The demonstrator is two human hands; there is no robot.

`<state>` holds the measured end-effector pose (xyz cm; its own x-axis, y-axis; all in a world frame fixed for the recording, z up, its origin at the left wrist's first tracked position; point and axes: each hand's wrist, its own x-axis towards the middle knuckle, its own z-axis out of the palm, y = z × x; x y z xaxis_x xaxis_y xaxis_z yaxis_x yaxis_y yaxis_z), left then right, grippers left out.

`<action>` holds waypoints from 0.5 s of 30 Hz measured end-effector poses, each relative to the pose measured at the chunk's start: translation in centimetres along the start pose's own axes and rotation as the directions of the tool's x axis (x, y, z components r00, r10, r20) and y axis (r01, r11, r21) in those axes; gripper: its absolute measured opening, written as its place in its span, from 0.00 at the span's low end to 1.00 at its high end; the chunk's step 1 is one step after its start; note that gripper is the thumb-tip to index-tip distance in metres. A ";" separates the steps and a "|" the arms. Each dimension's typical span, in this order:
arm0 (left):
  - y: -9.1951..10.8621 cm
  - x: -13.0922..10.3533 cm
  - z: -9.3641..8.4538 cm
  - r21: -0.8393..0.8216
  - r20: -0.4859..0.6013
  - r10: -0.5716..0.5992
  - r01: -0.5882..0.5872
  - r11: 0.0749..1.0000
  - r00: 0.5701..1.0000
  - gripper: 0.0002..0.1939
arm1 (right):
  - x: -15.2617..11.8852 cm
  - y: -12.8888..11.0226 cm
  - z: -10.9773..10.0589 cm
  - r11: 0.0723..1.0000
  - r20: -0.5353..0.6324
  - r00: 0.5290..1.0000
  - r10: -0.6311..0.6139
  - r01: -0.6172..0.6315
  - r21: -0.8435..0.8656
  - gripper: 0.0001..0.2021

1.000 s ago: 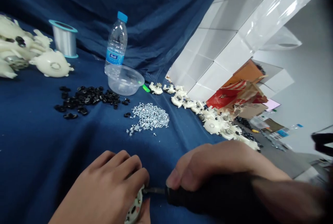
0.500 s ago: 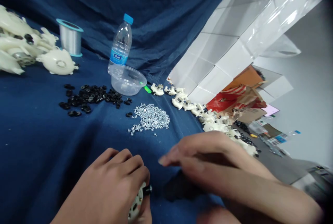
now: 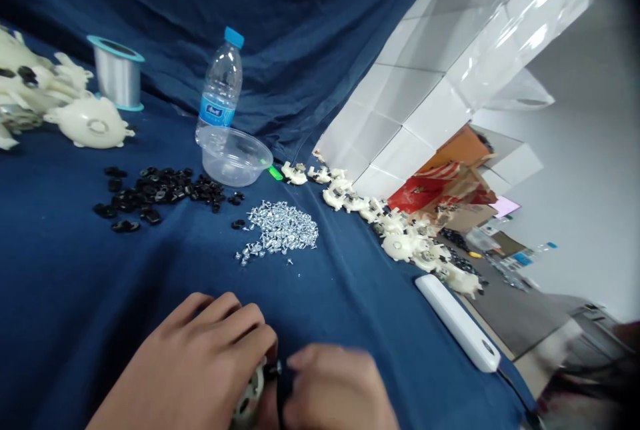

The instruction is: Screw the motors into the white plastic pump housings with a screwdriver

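Observation:
My left hand [image 3: 200, 357] is wrapped round a cream plastic housing [image 3: 249, 398], which shows below its fingers at the bottom edge. A small black piece [image 3: 270, 370] with a silvery screw tip sticks out of the housing beside my index finger. My right hand [image 3: 340, 390] is curled close to that piece, blurred by motion. A dark strip shows at its fingers; I cannot make out what it is. Beyond the hands lie a heap of small silver screws [image 3: 285, 227] and a pile of black plastic parts [image 3: 160, 190] on the dark blue cloth [image 3: 200, 270].
A clear plastic bowl [image 3: 235, 163] and a water bottle [image 3: 220, 90] stand at the back, left of a white box stack [image 3: 400, 117]. A spool of wire [image 3: 117, 77] stands near cream housings [image 3: 93, 122]. More housings [image 3: 400, 243] and a corded white device [image 3: 457, 323] lie rightward.
My right hand has moved left and down, from above the cloth at right to beside the housing, uncovering the white device. My left hand keeps its hold. The view has shifted slightly.

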<state>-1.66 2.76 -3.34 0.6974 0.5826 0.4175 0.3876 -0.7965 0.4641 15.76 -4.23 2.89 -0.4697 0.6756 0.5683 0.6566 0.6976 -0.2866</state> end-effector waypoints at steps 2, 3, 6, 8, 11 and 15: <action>0.3 -0.1 -0.5 -0.036 0.054 -0.034 0.036 0.999 0.998 0.09 | -1.1 0.1 1.7 0.992 -0.026 0.992 -0.125 0.124 -0.030 0.16; 0.4 -0.2 -0.8 -0.050 0.076 -0.042 0.046 0.998 0.996 0.08 | -1.4 0.1 2.2 0.984 -0.031 0.986 -0.166 0.163 -0.073 0.20; 1.0 -0.2 -1.8 -0.054 0.126 -0.035 0.042 0.998 0.991 0.05 | -1.9 -0.5 2.6 0.968 -0.042 0.980 -0.193 0.183 -0.170 0.18; 1.2 -0.1 -2.3 -0.019 0.151 -0.008 0.011 1.000 0.989 0.07 | -2.0 -0.9 2.3 0.971 -0.036 0.982 -0.185 0.177 -0.158 0.11; 1.1 -0.1 -2.6 0.054 0.171 0.024 -0.033 0.998 0.985 0.06 | -2.1 -1.0 2.2 0.962 -0.033 0.976 -0.214 0.205 -0.180 0.07; 0.9 -0.3 -2.8 0.041 0.118 0.027 -0.032 0.999 0.993 0.06 | -2.6 -0.7 2.7 0.925 -0.083 0.954 -0.287 0.254 -0.283 0.09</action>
<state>-3.16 2.37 -0.90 0.7738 0.5374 0.3353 0.3892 -0.8210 0.4177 14.95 -5.78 -0.45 -0.5877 0.4244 0.6888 0.6553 0.7490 0.0976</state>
